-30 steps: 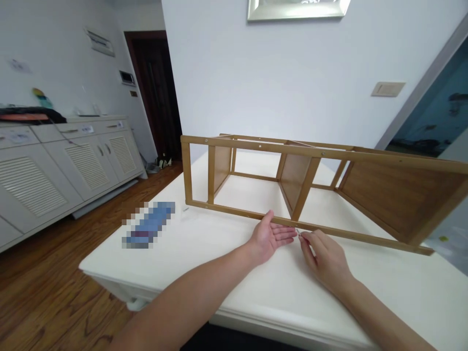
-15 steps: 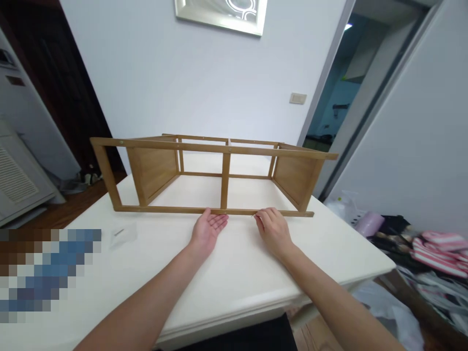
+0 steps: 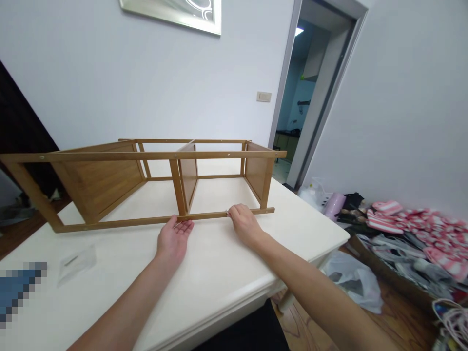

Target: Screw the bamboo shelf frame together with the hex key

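A bamboo shelf frame [image 3: 153,156] lies on its side on the white table [image 3: 226,273]. My left hand [image 3: 173,240] rests palm up and open on the table, fingertips at the frame's near bottom rail [image 3: 120,223]. My right hand [image 3: 244,223] is pinched on a small metal piece, likely a screw or key, held against that rail further right.
A small clear plastic bag [image 3: 76,262] lies on the table at the left, beside a blurred-out blue patch [image 3: 16,287]. Right of the table, on the floor, are a plastic bag [image 3: 353,280] and a heap of striped clothes [image 3: 417,229]. An open doorway [image 3: 310,92] stands behind.
The view has swung to the right, bringing the doorway and clothes heap into view. My right hand has moved from near my left palm along the rail to the right.
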A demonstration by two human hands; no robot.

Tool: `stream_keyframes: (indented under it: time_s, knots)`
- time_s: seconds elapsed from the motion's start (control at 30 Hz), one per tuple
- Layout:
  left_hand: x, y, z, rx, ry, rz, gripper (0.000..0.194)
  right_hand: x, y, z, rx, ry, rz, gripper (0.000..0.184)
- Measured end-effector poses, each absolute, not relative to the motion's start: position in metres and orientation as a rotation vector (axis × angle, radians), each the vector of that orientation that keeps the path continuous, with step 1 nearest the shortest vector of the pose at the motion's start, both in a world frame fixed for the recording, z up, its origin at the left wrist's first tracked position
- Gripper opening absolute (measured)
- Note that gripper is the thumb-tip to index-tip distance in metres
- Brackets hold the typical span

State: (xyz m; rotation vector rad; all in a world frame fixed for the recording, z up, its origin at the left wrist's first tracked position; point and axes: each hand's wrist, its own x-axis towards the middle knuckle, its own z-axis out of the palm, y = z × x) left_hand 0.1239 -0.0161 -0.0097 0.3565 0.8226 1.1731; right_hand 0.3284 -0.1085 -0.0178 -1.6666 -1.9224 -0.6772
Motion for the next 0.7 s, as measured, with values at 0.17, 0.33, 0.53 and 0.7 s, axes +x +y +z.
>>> stream_keyframes:
  time_s: [0.17, 0.33, 0.53, 0.7]
  knots:
    - [0.129, -0.037, -0.010, 0.564, 0.802, 1.045, 0.012, 0.326, -0.103, -0.022, -1.631, -1.991, -0.515, 0.016]
    - [0.141, -0.066, -0.011, 1.429, 0.896, 0.898, 0.006, 0.323, -0.102, -0.026, -1.645, -2.057, -0.439, 0.017]
    - [0.154, -0.048, -0.012, 2.449, 0.825, 0.932, 0.028, 0.322, -0.102, -0.025, -1.660, -2.072, -0.389, 0.012]
    - [0.167, -0.025, -0.016, 2.733, 0.960, 0.700, 0.019, 0.320, -0.100, -0.024, -1.728, -2.054, -0.409, 0.011]
